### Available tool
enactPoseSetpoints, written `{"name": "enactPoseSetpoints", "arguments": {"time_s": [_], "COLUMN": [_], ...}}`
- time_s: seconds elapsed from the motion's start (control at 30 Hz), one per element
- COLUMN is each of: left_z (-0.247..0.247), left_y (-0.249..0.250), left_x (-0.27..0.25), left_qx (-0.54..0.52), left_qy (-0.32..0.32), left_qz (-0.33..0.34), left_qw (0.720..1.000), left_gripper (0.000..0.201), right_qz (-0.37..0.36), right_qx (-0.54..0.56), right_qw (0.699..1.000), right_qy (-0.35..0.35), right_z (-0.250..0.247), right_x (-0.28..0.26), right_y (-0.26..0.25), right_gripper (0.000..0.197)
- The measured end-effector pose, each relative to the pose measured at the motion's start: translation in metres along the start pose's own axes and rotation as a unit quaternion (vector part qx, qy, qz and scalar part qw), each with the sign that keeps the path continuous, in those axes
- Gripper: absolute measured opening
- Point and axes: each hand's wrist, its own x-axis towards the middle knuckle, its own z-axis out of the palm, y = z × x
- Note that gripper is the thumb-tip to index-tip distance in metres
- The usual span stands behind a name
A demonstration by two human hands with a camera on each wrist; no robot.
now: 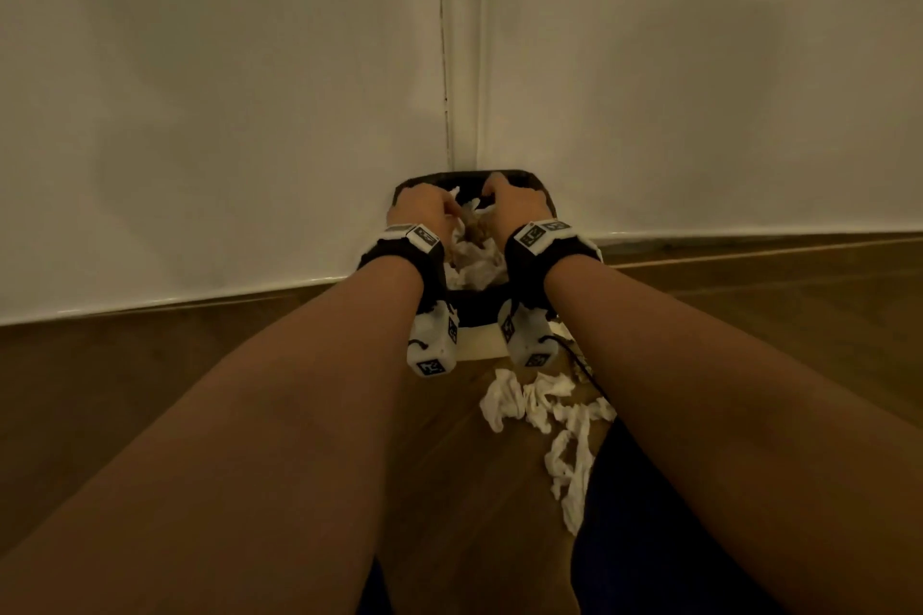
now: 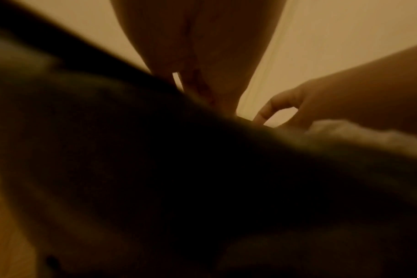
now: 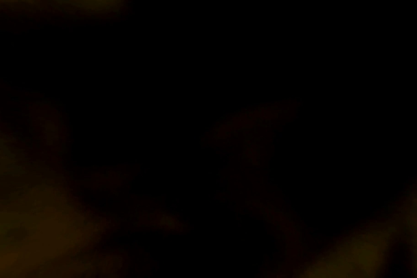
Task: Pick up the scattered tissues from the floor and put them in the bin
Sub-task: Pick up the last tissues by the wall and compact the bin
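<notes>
A black bin (image 1: 544,195) stands on the floor in the wall corner, with crumpled white tissues (image 1: 474,265) piled inside. Both hands reach down into its mouth. My left hand (image 1: 424,210) curls its fingers into a tissue at the pile's top. My right hand (image 1: 509,200) hangs by the far rim with bent fingers. In the left wrist view the right hand (image 2: 321,105) shows finger and thumb bent in a ring above a white tissue (image 2: 345,131); whether it holds any is hidden. More loose tissues (image 1: 539,415) lie on the wooden floor before the bin. The right wrist view is dark.
White walls (image 1: 200,115) meet in a corner right behind the bin. The wooden floor (image 1: 150,390) spreads to the left and right. A thin dark cable (image 1: 589,372) runs across the floor beside the loose tissues. My dark-clothed leg (image 1: 649,539) is at the lower right.
</notes>
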Motion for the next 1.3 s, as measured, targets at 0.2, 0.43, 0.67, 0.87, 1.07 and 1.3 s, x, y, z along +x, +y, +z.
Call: {"name": "enactPoseSetpoints", "arguments": {"time_s": [0.2,0.43,0.67,0.87,1.07,1.3], "left_z": [0.004,0.020,0.019,-0.003,-0.021,-0.015], "left_y": [0.007,0.011,0.011,0.012,0.023,0.064], "left_x": [0.007,0.005,0.002,-0.010,-0.027,-0.069], "left_qx": [0.028,0.103,0.097,0.046,-0.048,-0.075], "left_qy": [-0.040,-0.148,-0.182,-0.083,0.021,0.010], "left_qz": [-0.011,-0.015,-0.006,0.039,0.055,0.127], "left_qw": [0.999,0.983,0.979,0.995,0.997,0.989], "left_gripper": [0.031,0.043,0.053,0.037,0.036,0.031], "right_qz": [0.010,-0.079,-0.066,-0.054,0.020,0.128], "right_qx": [-0.068,-0.187,-0.246,-0.196,-0.099,0.049], "right_qw": [0.998,0.965,0.934,0.964,0.992,0.990], "right_qy": [-0.013,-0.168,-0.251,-0.173,-0.073,-0.018], "right_z": [0.007,0.026,0.017,-0.024,-0.068,-0.100], "right_x": [0.005,0.002,0.002,-0.028,-0.080,-0.155], "right_y": [-0.007,-0.007,-0.008,-0.017,-0.015,0.019], "right_gripper": [0.031,0.064,0.063,0.039,0.038,0.032]}}
